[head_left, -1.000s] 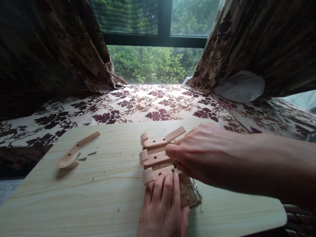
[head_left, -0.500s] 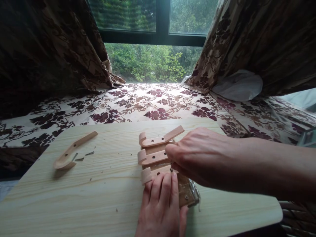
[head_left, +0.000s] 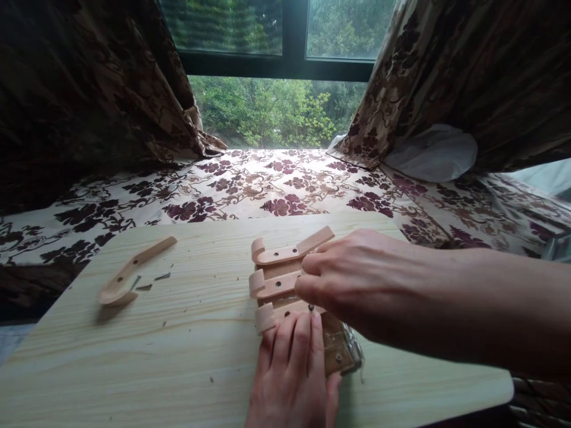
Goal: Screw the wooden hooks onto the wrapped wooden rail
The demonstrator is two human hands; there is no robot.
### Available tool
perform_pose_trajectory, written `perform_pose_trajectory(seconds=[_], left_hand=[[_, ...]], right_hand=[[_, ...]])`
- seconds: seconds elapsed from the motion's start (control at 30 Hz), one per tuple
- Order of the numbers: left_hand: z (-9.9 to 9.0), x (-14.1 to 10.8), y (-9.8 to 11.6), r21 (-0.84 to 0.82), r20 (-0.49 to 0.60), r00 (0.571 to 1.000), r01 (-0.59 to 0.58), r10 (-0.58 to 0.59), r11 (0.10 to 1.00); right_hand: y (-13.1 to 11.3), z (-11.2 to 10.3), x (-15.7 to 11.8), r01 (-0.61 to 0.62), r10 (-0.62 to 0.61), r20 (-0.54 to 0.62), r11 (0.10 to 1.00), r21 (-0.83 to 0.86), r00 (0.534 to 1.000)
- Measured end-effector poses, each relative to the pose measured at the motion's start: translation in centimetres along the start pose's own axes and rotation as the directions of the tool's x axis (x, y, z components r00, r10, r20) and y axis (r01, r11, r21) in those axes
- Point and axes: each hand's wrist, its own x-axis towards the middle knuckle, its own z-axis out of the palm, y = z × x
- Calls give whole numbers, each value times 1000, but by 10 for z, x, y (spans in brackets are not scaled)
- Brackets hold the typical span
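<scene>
Three pale wooden hooks lie side by side across a brown board (head_left: pixel 336 345) wrapped in clear plastic: the far hook (head_left: pixel 279 254), the middle hook (head_left: pixel 277 285) and the near hook (head_left: pixel 266 319). My left hand (head_left: pixel 289 362) presses its fingers on the near hook and the board, thumb at the board's side. A dark screw (head_left: pixel 311 307) stands in the near hook by my left index fingertip. Above the hooks' right part, my right hand (head_left: pixel 334 273) is closed, knuckles up; what its fingers hold is hidden.
On the wooden tabletop (head_left: pixel 178 368) at the left lies another wooden hook (head_left: pixel 134 264) beside several loose screws (head_left: pixel 143 288). Small brown crumbs dot the surface. Beyond are a floral cloth (head_left: pixel 281 184), curtains, a white bag (head_left: pixel 432 153) and a window.
My right hand has shifted and rotated slightly, its fingers lower and a little to the left. My left hand keeps its place on the hook and board.
</scene>
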Motion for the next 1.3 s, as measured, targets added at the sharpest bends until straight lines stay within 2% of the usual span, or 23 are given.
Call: perform_pose_trajectory(seconds=[0.1,0.17,0.3,0.37,0.43,0.5,0.6,0.83,1.0,1.1,1.17,1.23,1.3], left_hand=[[1,0,0,-8,-2,1000,-6,6,1000],[1,0,-1,-3,-2,1000,-20,20,1000],[0,1,0,-4,-29,1000,-9,9,1000],[-1,1,1,-1,-37,999,0,0,1000],[-2,1,2,8,-23,1000,7,-6,1000],[-2,2,2,13,-7,1000,6,-6,1000],[-1,2,1,11,-14,1000,6,-6,1000],[0,1,-3,37,-15,999,-39,39,999],[-3,1,-2,39,-15,999,-34,35,999],[-3,1,-2,27,5,1000,-28,28,999],[-3,1,-2,18,17,999,-28,28,999],[-2,1,-2,11,13,999,-30,30,999],[-2,1,-2,9,-2,999,-35,35,999]], right_hand=[[3,6,1,-40,40,15,999,-17,999],[4,8,0,-51,49,-28,997,-58,998],[4,5,-4,-79,77,-33,993,-84,996],[3,1,-7,-51,50,-35,998,-44,998],[1,-3,-11,11,-9,-86,999,31,996],[-1,-4,-12,36,-30,-77,996,83,997],[-1,-3,-11,-9,8,24,998,69,1000],[9,11,-5,-150,144,-66,985,-86,987],[4,-6,-7,-111,111,1,992,-60,994],[-3,-21,-8,-75,73,141,997,11,987],[-5,-23,-6,-72,62,215,997,36,975],[-3,-17,-4,-47,42,152,998,33,988],[0,-5,-1,-46,46,18,999,2,999]])
